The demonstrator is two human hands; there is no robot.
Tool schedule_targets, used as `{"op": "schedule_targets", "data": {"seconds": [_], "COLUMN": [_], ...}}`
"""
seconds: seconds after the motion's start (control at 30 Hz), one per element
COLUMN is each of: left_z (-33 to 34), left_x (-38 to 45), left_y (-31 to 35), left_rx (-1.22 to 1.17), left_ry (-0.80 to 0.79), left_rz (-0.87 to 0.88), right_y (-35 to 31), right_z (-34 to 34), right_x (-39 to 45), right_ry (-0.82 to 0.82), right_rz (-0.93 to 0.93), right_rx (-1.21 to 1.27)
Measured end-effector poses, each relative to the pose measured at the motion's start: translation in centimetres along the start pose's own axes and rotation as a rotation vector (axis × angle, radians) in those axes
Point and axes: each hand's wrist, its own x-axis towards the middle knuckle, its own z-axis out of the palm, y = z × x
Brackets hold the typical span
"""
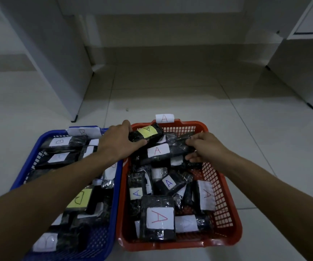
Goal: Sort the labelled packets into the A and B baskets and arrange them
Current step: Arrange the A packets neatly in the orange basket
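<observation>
Head view, looking down: 2 plastic baskets sit side by side, touching, on a pale tiled floor (170,95), a blue basket (112,213) tagged B on the person's left and a red basket (225,187) tagged A on the right. The left hand (118,142) reaches across the blue basket's far corner and clasps one end of a black packet with a yellow A label (147,133) at the red basket's far edge. The right hand (206,146), fingers curled, grips a black packet with a white A label (163,153) lying just below the first. Among the red basket's heaped packets, 7 labels read A (others are turned away or blurred). In the blue basket, 2 labels clearly read B, 1 white and 1 yellow; the arm hides part of the pile. White cabinet panels (54,59) stand behind.
</observation>
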Motion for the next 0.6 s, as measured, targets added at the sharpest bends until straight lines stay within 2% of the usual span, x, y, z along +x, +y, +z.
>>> {"op": "schedule_targets", "data": {"seconds": [0.17, 0.27, 0.4, 0.5, 0.6], "left_z": [0.2, 0.2, 0.5, 0.7, 0.5], "left_x": [0.0, 0.0, 0.2, 0.3, 0.5], "left_y": [-0.9, -1.0, -1.0, -0.8, -0.8], "left_rx": [0.034, 0.022, 0.073, 0.1, 0.032], "left_ry": [0.045, 0.022, 0.014, 0.004, -0.026], "left_rz": [0.013, 0.042, 0.051, 0.119, 0.188], "right_y": [1.0, 1.0, 0.8, 0.9, 0.9], "right_z": [2.9, 3.4, 3.1, 3.3, 3.0], "right_x": [0.6, 0.9, 1.3, 1.3, 1.4], "right_ry": [-0.058, 0.016, 0.088, 0.102, 0.15], "right_rz": [0.042, 0.013, 0.078, 0.071, -0.057], "right_rx": [0.174, 0.191, 0.287, 0.244, 0.076]}}
